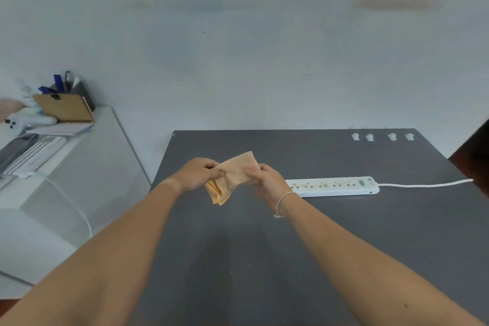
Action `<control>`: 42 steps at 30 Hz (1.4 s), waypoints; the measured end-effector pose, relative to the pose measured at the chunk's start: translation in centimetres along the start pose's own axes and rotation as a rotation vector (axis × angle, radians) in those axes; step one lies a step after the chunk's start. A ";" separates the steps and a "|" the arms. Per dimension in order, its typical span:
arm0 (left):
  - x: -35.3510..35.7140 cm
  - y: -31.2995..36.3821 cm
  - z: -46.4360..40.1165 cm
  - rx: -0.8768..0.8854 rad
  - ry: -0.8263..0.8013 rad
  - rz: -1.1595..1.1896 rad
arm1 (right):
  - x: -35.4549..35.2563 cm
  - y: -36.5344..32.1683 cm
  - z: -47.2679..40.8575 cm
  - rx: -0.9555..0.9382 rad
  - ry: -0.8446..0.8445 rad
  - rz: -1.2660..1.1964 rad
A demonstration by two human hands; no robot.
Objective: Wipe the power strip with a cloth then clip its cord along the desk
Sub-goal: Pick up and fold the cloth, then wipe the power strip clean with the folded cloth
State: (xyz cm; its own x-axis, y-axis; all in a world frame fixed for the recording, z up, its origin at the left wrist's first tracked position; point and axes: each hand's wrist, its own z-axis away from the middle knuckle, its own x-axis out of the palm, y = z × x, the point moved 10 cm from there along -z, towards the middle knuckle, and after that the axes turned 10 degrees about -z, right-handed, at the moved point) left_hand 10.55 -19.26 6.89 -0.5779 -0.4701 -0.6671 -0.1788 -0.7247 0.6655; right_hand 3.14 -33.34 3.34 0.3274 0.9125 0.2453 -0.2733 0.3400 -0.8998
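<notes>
Both hands hold a folded orange cloth (232, 172) above the middle of the dark grey desk (264, 259). My left hand (197, 173) pinches its left edge and my right hand (267, 180) grips its right side. A white power strip (336, 186) lies flat on the desk just right of my right hand, with brownish marks on its sockets. Its white cord (426, 184) runs off to the desk's right edge. Several small white cord clips (382, 137) sit in a row near the desk's far right edge.
A white side cabinet (79, 167) stands to the left with a keyboard (34, 153), a game controller (23, 122), notebooks and a pen holder (71, 92). A white cable (76, 209) hangs down its front. A pale wall rises behind the desk.
</notes>
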 end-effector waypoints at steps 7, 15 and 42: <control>5.6 7.3 -2.2 0.058 -0.071 0.067 | -7.7 -4.0 1.0 -0.136 0.151 -0.449; 9.6 9.9 -4.8 -0.029 0.007 -0.066 | -19.2 -6.9 0.0 -0.077 0.133 -0.455; 18.1 4.9 -13.5 -0.032 -0.078 -0.468 | -13.3 -0.7 -10.1 -0.177 -0.621 1.284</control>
State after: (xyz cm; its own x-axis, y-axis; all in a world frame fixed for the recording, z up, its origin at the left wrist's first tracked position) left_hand 9.97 -38.13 -6.45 -0.4993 -0.0511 -0.8649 -0.4100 -0.8655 0.2878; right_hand 8.12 -48.06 -2.96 -0.5073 0.5257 -0.6828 0.0579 -0.7698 -0.6357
